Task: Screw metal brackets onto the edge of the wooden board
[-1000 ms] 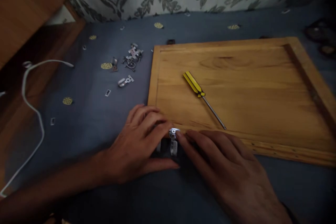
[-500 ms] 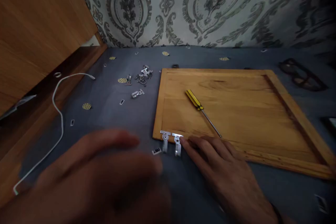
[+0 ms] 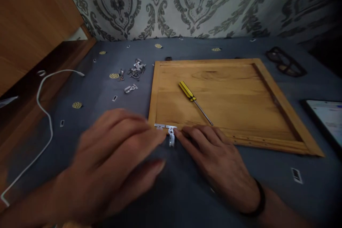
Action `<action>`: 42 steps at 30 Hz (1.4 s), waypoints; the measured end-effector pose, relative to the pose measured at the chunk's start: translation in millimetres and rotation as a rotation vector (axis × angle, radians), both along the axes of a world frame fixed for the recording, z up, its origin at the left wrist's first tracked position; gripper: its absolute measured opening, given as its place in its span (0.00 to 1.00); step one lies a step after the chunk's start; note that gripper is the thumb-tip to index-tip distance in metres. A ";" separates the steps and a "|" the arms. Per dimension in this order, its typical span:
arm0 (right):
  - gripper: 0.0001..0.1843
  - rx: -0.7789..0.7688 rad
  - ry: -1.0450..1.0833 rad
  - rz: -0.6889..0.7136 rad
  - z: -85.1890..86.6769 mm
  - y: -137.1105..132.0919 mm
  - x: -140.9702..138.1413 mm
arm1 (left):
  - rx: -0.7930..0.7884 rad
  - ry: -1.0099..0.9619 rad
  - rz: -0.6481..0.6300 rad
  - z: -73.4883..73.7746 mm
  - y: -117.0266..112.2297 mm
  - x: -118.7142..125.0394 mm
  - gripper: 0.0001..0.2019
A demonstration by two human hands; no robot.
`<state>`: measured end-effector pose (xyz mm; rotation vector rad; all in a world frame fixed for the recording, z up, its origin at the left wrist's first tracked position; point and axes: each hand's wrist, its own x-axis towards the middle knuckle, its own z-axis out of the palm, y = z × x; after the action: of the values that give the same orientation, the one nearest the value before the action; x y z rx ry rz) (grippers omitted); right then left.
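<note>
Two small silver metal hook brackets sit side by side on the near left edge of a wooden framed panel. My left hand reaches over the left bracket and hides its lower part. Slightly blurred, that hand has its thumb apart from the fingers and nothing visible in it. My right hand lies along the panel's near edge, fingers stretched, with a fingertip touching the right bracket. A screwdriver with a yellow and black handle rests diagonally on the panel.
On the blue patterned cloth, a pile of metal brackets and small parts lies left of the panel, with one loose bracket nearer. A white cable runs at left. Glasses and a tablet-like screen are at right.
My left hand has moved forward and right to the left bracket. My right hand stays at the panel edge beside the right bracket. The view has shifted, showing more of the screen.
</note>
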<state>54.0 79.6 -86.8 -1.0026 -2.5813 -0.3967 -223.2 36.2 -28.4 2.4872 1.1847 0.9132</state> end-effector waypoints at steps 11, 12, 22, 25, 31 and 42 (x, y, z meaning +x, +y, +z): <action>0.17 -0.028 0.012 -0.019 -0.4 -0.6 -2.5 | 0.089 0.330 -0.133 -31.3 67.8 46.4 0.32; 0.17 -0.029 0.015 -0.016 -0.1 -0.6 -2.6 | 0.085 0.329 -0.134 -32.8 67.4 47.0 0.32; 0.18 -0.048 0.037 -0.019 2.7 0.4 -1.8 | 0.018 0.323 -0.098 -43.6 64.8 53.0 0.24; 0.18 -0.040 0.033 -0.025 1.8 0.0 -1.3 | 0.009 0.316 -0.093 -45.0 65.4 53.2 0.22; 0.21 -0.023 0.037 -0.040 1.5 0.7 -1.9 | -0.003 0.282 -0.119 -43.7 68.7 52.9 0.19; 0.19 0.030 0.115 -0.040 -6.8 1.3 -2.6 | -0.108 0.106 -0.095 -38.2 76.0 47.0 0.25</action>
<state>51.4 80.9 -93.6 -1.0372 -2.4498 -0.3754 -176.2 112.3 -66.6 2.5083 1.1048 0.6823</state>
